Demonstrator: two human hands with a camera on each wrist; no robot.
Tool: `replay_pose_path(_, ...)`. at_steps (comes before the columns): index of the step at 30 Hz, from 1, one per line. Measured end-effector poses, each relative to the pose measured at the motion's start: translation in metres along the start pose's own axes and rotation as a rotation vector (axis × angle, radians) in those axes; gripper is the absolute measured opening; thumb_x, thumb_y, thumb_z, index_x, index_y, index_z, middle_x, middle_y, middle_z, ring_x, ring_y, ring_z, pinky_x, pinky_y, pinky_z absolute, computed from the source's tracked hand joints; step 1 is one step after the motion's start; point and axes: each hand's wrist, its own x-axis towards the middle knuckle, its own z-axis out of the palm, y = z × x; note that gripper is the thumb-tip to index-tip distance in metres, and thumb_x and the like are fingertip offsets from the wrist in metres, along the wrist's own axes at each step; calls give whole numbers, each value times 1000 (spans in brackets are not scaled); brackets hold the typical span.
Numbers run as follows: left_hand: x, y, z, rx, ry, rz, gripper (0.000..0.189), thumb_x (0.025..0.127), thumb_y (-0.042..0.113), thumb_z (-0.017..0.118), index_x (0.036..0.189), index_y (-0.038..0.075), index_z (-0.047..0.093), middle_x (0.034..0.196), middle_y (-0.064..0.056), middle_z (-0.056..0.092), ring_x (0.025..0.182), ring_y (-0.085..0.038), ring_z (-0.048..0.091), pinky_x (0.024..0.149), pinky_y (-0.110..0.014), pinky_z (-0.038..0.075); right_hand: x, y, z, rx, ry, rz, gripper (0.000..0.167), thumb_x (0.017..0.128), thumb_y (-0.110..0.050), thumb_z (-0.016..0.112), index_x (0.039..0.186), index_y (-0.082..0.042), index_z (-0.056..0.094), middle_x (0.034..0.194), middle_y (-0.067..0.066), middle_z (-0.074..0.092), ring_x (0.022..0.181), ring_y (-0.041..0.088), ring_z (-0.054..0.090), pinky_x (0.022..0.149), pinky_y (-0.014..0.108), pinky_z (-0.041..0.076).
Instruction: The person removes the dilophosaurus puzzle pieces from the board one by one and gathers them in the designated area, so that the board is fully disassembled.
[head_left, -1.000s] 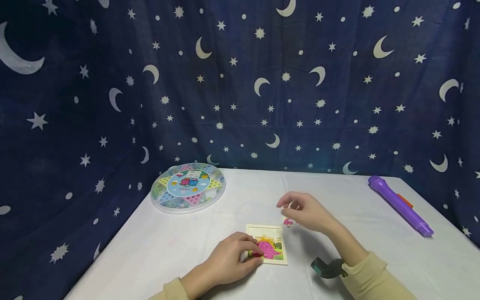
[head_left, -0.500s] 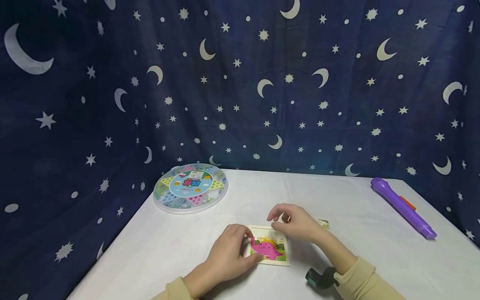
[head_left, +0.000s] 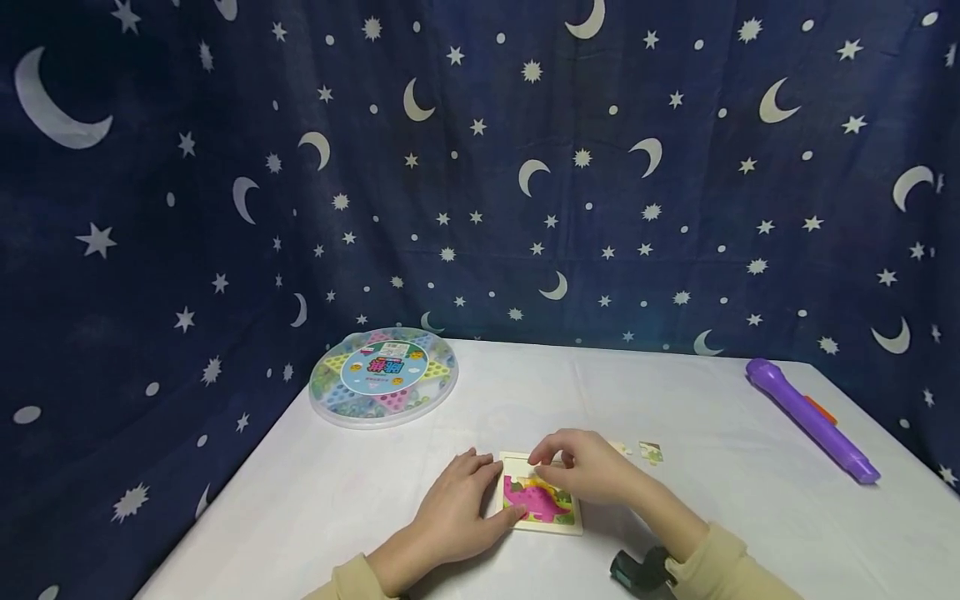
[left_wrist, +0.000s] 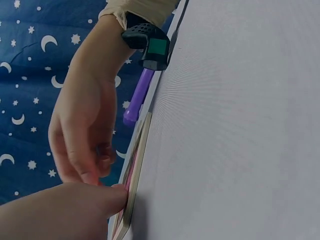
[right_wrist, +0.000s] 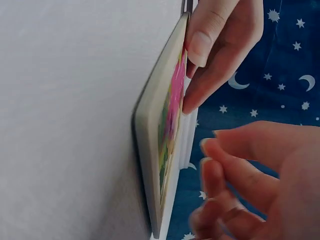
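Observation:
A small jigsaw puzzle (head_left: 536, 498) with a pink dinosaur picture lies in a pale frame (head_left: 547, 528) on the white table. My left hand (head_left: 459, 508) rests at its left side, fingers extended by the far left corner and thumb (right_wrist: 201, 47) touching the near part. Over the puzzle's upper part hovers my right hand (head_left: 581, 467), its fingers loosely bent. In the right wrist view its fingertips (right_wrist: 207, 145) come close together with nothing visible between them. Behind the right hand lie loose puzzle pieces: a pale one (head_left: 621, 447) partly hidden, and a green-and-brown one (head_left: 650, 452).
A round clear-lidded board game box (head_left: 384, 377) with marbles stands at the back left. A purple stick-shaped toy (head_left: 813, 421) with an orange part lies on the right. A dark wrist camera (head_left: 641, 572) hangs at the right sleeve. A starry curtain (head_left: 480, 167) stands behind the table.
My right hand has moved left and nearer, from above loose pieces to over the puzzle, uncovering pieces behind it. The left hand's fingers have drawn back off the picture toward the frame's left side.

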Motion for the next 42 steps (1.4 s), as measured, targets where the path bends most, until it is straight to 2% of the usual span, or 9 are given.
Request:
replay_pose_path(9,-1,-3,-6,-16,29,-11,69,87,56,73,133,5,66,136,-12,60,136,-38,48,110,-57,39,5,-8,1,-4,33,-25,11,93,-25,75,103,-20,77,88,-12,63,64,13,51,55,27,43)
replay_pose_path(20,-1,-5,-1,-25,25,-20,69,87,56,72,134,5,65,136,-13,60,136,-37,49,109,-57,40,6,-15,4,-89,58,-14,10,91,-24,76,100,-20,78,83,-16,61,68,13,51,58,29,45)
replay_pose_path(28,-1,-4,3,-20,26,-15,68,87,56,72,133,5,65,136,-12,61,135,-37,49,109,-56,40,4,-15,5,-153,90,-73,9,91,-19,75,99,-17,78,82,-18,60,62,8,48,58,28,46)
replay_pose_path(35,-3,-2,2,-14,34,4,68,87,55,72,133,5,65,134,-13,61,134,-38,50,108,-57,41,2,-20,7,-228,112,-107,9,90,-19,75,98,-16,78,85,-19,62,84,8,62,81,39,55)
replay_pose_path(42,-3,0,2,-4,28,16,68,88,56,71,132,5,66,134,-13,61,134,-38,50,108,-57,41,1,-20,14,-238,94,-104,10,87,-21,79,97,-17,78,84,-19,61,81,8,60,76,37,55)
